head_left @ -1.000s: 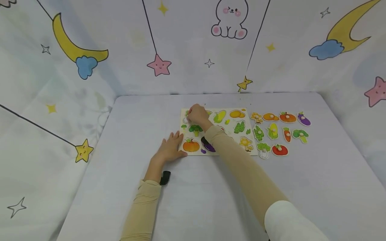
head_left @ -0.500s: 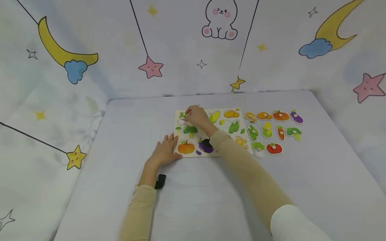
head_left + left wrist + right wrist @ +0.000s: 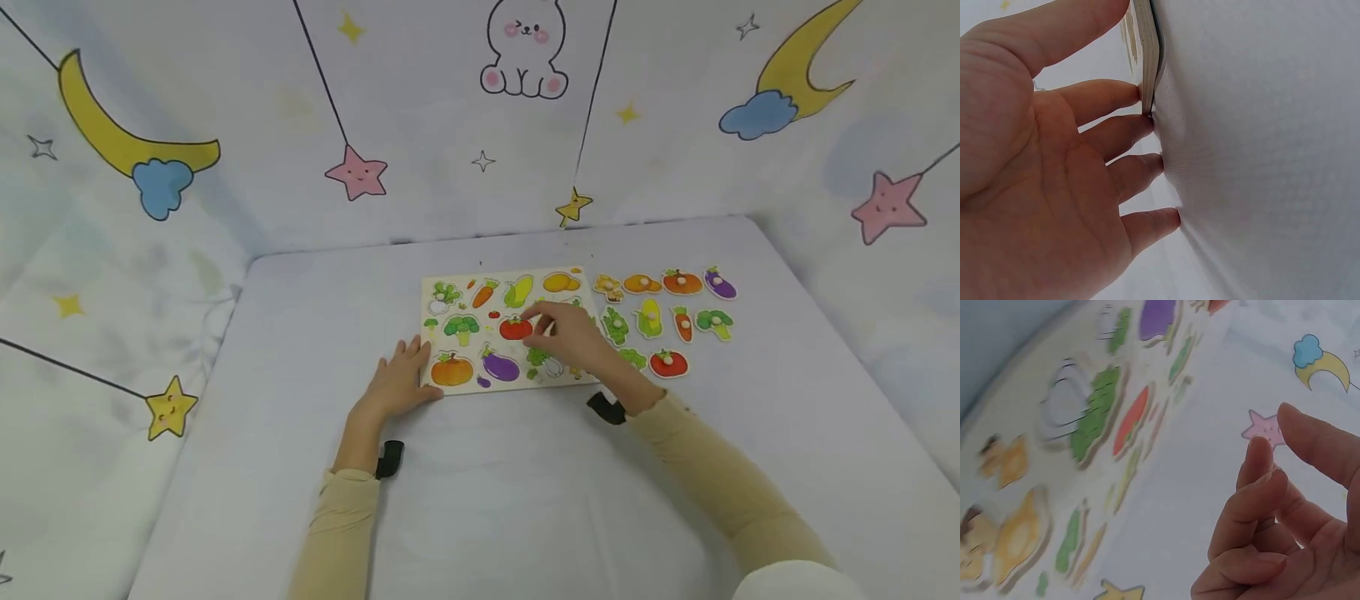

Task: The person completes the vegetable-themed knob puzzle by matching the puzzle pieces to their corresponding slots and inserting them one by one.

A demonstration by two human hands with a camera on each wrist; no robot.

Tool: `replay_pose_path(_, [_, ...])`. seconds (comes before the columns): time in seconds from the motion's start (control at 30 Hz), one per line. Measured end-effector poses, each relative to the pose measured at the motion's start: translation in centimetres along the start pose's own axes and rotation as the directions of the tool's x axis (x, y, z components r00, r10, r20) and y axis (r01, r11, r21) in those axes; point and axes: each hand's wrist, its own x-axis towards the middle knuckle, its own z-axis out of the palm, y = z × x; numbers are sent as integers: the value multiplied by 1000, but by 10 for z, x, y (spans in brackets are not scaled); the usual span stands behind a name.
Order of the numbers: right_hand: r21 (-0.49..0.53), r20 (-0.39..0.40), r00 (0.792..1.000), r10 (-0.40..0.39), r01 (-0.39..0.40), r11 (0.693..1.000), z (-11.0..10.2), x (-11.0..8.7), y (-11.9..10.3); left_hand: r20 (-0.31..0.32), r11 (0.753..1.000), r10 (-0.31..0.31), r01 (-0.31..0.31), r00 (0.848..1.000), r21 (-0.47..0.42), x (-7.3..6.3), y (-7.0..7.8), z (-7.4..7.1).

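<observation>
A white vegetable puzzle board (image 3: 486, 329) lies on the table with vegetable pictures across it. At its left side is my left hand (image 3: 397, 379), fingertips against the edge and thumb at the near corner. In the left wrist view, straight fingers (image 3: 1116, 134) touch the board's edge (image 3: 1149, 56) and the cloth. My right hand (image 3: 573, 333) hovers over the right half, near the red tomato picture (image 3: 514, 327). The right wrist view shows nothing between its thumb and loosely bent fingers (image 3: 1241, 519); the board (image 3: 1029, 419) appears blurred there.
Knobbed pieces lie in rows right of the board, among them a pumpkin (image 3: 682, 282), eggplant (image 3: 720, 283), corn (image 3: 649, 318), broccoli (image 3: 714, 323) and tomato (image 3: 668, 363). A leafy green piece (image 3: 632, 358) is partly hidden by my right hand. A patterned cloth (image 3: 420, 83) hangs behind the table.
My right hand has left the turnip picture at the board's far left corner and moved right and nearer. My left hand stays at the board's edge. The head view has shifted slightly.
</observation>
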Motion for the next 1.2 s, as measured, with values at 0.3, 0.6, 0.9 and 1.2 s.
replay_pose_path(0.3, [-71, -75, 988, 138, -144, 987, -47, -57, 71, -2, 1000, 3, -3, 1000, -10, 0, -2, 1])
replay_pose_path(0.6, [-77, 2, 959, 282, -281, 957, -86, -75, 135, 9, 1000, -5, 5, 1000, 2, 0, 0, -2])
replay_pose_path(0.9, [-59, 86, 942, 324, -319, 946, -85, -80, 159, 7, 1000, -4, 4, 1000, 2, -2, 0, -1])
replay_pose_path(1.2, [-39, 55, 936, 349, -347, 937, -84, -78, 158, 20, 1000, -10, 10, 1000, -3, -1, 2, -5])
